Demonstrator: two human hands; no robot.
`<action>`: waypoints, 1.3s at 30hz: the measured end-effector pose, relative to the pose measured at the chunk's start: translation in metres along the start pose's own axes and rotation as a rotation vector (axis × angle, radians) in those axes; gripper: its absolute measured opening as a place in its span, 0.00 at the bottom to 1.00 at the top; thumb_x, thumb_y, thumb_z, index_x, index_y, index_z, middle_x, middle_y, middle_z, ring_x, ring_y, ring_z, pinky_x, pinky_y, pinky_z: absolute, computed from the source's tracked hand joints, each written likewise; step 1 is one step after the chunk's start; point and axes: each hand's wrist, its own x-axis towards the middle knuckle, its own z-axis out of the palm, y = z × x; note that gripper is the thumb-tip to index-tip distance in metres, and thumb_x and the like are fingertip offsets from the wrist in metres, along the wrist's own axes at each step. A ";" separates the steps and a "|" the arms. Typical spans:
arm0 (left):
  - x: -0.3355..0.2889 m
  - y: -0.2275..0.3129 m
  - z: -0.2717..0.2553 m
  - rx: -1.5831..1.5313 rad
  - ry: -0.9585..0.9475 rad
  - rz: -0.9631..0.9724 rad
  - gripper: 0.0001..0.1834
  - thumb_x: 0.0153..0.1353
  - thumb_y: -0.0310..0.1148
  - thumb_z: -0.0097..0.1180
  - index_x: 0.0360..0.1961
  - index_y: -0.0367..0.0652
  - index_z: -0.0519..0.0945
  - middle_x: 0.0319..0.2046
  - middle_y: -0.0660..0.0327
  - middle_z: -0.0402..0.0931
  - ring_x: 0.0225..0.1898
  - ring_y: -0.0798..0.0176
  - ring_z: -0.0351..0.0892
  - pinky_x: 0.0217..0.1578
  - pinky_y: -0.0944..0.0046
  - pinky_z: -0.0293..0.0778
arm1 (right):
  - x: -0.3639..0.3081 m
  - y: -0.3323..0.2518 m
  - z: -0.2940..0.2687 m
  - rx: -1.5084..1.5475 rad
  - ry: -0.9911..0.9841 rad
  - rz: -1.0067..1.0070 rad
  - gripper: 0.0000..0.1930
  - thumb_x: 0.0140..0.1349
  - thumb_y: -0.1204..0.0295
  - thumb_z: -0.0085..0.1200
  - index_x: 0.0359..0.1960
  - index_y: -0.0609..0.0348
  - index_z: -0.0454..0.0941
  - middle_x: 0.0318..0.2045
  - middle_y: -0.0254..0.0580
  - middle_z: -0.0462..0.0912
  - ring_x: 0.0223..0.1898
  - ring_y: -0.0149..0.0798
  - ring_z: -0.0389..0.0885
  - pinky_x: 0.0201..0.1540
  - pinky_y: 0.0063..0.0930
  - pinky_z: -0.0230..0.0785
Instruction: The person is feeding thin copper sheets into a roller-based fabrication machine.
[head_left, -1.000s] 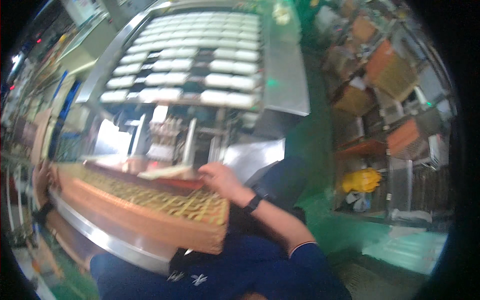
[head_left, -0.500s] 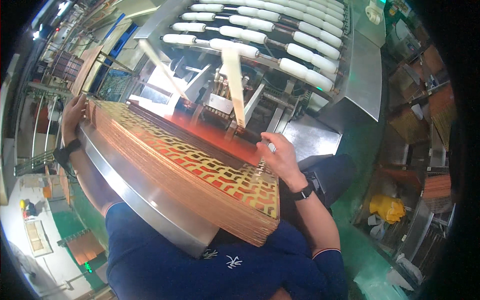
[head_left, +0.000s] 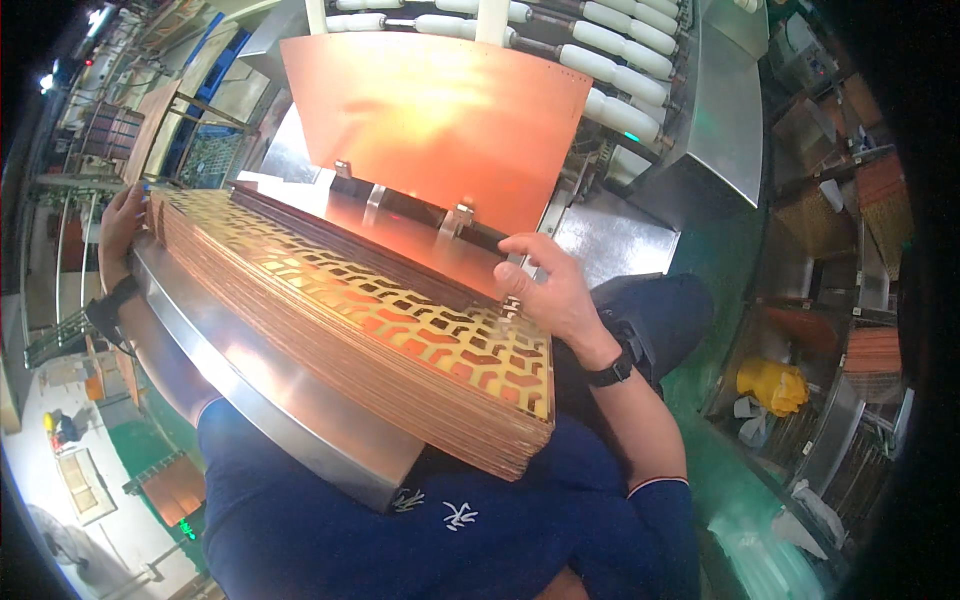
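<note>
Background shelving [head_left: 838, 452], yellow gloves [head_left: 773, 387] perhaps inside, right of panel stack [head_left: 350, 325].

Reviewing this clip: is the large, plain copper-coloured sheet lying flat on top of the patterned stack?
No, the copper-coloured sheet stands up beyond the patterned stack, partly covering the view of the white rollers.

we look down and forward from the wearer's head through a wide fisheye, close above the left hand [head_left: 122, 215] and right hand [head_left: 553, 290], the shirt [head_left: 330, 530] below and white rollers [head_left: 610, 108] at the top.
</note>
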 end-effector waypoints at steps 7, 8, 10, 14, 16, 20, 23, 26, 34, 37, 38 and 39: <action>-0.002 -0.001 -0.002 0.012 -0.004 -0.003 0.30 0.71 0.54 0.57 0.60 0.38 0.78 0.45 0.56 0.83 0.42 0.64 0.82 0.42 0.66 0.76 | 0.000 -0.020 0.002 0.161 -0.215 0.133 0.28 0.64 0.53 0.64 0.52 0.68 0.80 0.46 0.46 0.83 0.45 0.38 0.83 0.51 0.34 0.75; -0.002 -0.001 -0.002 0.025 0.007 0.003 0.31 0.71 0.55 0.55 0.60 0.39 0.78 0.45 0.55 0.83 0.39 0.65 0.83 0.38 0.67 0.77 | 0.001 -0.022 0.002 0.166 -0.217 0.121 0.28 0.64 0.53 0.64 0.52 0.68 0.80 0.46 0.46 0.83 0.45 0.38 0.83 0.51 0.34 0.75; -0.001 -0.001 -0.001 0.036 0.018 0.009 0.31 0.72 0.56 0.54 0.60 0.40 0.78 0.45 0.54 0.84 0.36 0.66 0.84 0.35 0.69 0.77 | 0.002 -0.027 0.001 0.210 -0.213 0.191 0.25 0.64 0.57 0.65 0.52 0.68 0.80 0.44 0.44 0.84 0.45 0.36 0.83 0.51 0.32 0.75; -0.003 0.003 -0.001 0.062 0.028 0.012 0.31 0.71 0.56 0.55 0.59 0.39 0.78 0.44 0.55 0.83 0.40 0.63 0.83 0.40 0.66 0.76 | 0.005 -0.035 -0.001 0.255 -0.217 0.235 0.23 0.64 0.59 0.65 0.52 0.68 0.80 0.42 0.42 0.85 0.45 0.34 0.83 0.50 0.31 0.75; -0.005 0.006 -0.001 0.083 0.020 0.008 0.32 0.70 0.56 0.56 0.60 0.38 0.78 0.45 0.55 0.83 0.44 0.60 0.82 0.45 0.63 0.75 | 0.006 -0.037 -0.002 0.300 -0.161 0.256 0.22 0.65 0.60 0.64 0.50 0.67 0.81 0.40 0.41 0.85 0.42 0.32 0.82 0.48 0.30 0.75; -0.010 0.006 0.003 0.038 0.017 -0.003 0.31 0.71 0.56 0.55 0.60 0.38 0.78 0.44 0.56 0.83 0.42 0.63 0.83 0.42 0.66 0.76 | 0.012 -0.033 -0.005 0.228 -0.088 0.208 0.17 0.65 0.65 0.62 0.49 0.65 0.82 0.37 0.34 0.84 0.41 0.27 0.79 0.46 0.26 0.72; -0.007 0.003 0.004 0.029 0.045 0.015 0.31 0.72 0.56 0.54 0.60 0.39 0.78 0.44 0.57 0.83 0.41 0.65 0.83 0.39 0.68 0.77 | 0.017 -0.026 -0.006 0.151 0.042 0.038 0.17 0.66 0.60 0.64 0.44 0.64 0.84 0.37 0.37 0.86 0.40 0.30 0.81 0.44 0.27 0.73; -0.002 -0.002 0.000 0.044 0.035 0.009 0.30 0.72 0.56 0.54 0.60 0.39 0.78 0.44 0.57 0.82 0.42 0.65 0.82 0.41 0.66 0.77 | 0.016 -0.019 -0.006 0.152 0.160 -0.015 0.18 0.68 0.57 0.62 0.44 0.63 0.84 0.37 0.40 0.87 0.39 0.33 0.82 0.45 0.28 0.73; 0.008 -0.015 -0.003 0.068 0.043 0.042 0.31 0.70 0.55 0.56 0.59 0.38 0.79 0.42 0.58 0.83 0.36 0.65 0.81 0.36 0.67 0.74 | 0.014 0.016 0.012 0.088 0.229 0.004 0.16 0.68 0.61 0.62 0.46 0.62 0.84 0.38 0.47 0.87 0.42 0.40 0.85 0.47 0.33 0.75; 0.006 -0.014 -0.002 0.039 0.048 0.041 0.31 0.70 0.55 0.56 0.58 0.38 0.80 0.42 0.57 0.83 0.37 0.64 0.81 0.36 0.67 0.74 | 0.008 0.031 0.012 -0.005 0.190 0.044 0.12 0.66 0.66 0.62 0.46 0.60 0.84 0.39 0.51 0.86 0.41 0.47 0.86 0.45 0.35 0.76; 0.005 -0.012 -0.001 0.023 0.038 0.039 0.30 0.70 0.54 0.56 0.58 0.37 0.80 0.41 0.57 0.83 0.37 0.65 0.81 0.36 0.66 0.75 | 0.008 0.035 0.016 -0.056 0.205 0.027 0.12 0.66 0.67 0.62 0.45 0.61 0.84 0.38 0.51 0.86 0.40 0.49 0.86 0.43 0.36 0.76; 0.003 -0.011 -0.001 0.019 0.053 0.060 0.30 0.70 0.54 0.56 0.58 0.37 0.80 0.41 0.57 0.83 0.37 0.65 0.81 0.36 0.66 0.75 | 0.008 0.037 0.018 -0.112 0.209 0.067 0.11 0.66 0.67 0.62 0.44 0.61 0.84 0.37 0.51 0.86 0.39 0.50 0.85 0.41 0.37 0.76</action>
